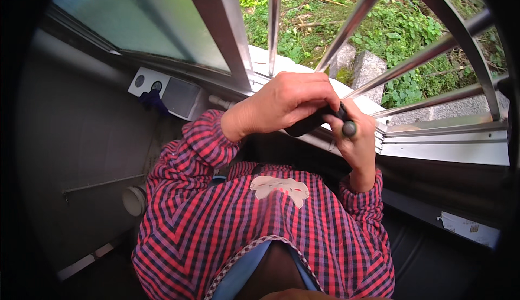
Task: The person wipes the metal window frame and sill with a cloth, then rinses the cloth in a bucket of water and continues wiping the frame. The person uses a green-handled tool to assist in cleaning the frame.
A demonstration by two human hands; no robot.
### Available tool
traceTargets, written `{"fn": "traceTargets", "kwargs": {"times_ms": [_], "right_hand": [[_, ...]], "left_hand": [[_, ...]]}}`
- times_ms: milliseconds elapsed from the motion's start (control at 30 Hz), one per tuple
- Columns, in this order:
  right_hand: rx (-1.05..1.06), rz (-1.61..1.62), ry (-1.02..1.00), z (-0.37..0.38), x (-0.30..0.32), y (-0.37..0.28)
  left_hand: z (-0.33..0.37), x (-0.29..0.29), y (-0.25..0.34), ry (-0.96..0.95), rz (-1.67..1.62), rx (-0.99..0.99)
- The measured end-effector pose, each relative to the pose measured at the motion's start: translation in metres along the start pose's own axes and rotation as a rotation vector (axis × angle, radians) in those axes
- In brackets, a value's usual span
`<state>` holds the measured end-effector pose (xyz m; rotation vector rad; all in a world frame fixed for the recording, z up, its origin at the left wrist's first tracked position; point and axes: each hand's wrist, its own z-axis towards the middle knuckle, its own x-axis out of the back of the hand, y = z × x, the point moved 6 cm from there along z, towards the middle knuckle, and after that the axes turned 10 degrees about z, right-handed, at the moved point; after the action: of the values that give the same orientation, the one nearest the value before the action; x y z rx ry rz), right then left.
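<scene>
i see the plaid shirt (260, 229) nearest. my left hand (284, 105) is curled over a dark handle (306, 124), my right hand (357, 137) wrapped round its grey-tipped end, above the window sill (444, 151); steel bars (428, 53) and greenery (401, 29) lie beyond.

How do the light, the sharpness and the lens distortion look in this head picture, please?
Head view: daylight from the plants outside is bright; the wall below the window is dim. The fisheye bends the metal window bars toward the rim, with black corners. The left hand and right hand, on a dark handle, are fairly sharp; the checked shirt blurs near the lower edge.
</scene>
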<state>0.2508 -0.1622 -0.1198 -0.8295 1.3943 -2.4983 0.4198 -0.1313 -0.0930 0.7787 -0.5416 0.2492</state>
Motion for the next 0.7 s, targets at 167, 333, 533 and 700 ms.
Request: {"fn": "traceTargets", "kwargs": {"times_ms": [167,333,533,700], "right_hand": [[-0.07,-0.645,-0.157,0.008,-0.005,-0.005],[-0.014,-0.55,-0.102,0.01,0.007,-0.037],[-0.072,-0.35,-0.091,-0.004,0.02,-0.053],[-0.168,-0.319,-0.075,-0.015,0.008,-0.038]], "left_hand": [[-0.015,-0.021,-0.025,0.179,0.118,0.131],[-0.066,0.0,-0.027,0.383,0.057,0.307],[-0.245,0.164,-0.078,0.676,0.973,0.932],[-0.397,0.215,-0.137,0.709,1.098,1.563]]}}
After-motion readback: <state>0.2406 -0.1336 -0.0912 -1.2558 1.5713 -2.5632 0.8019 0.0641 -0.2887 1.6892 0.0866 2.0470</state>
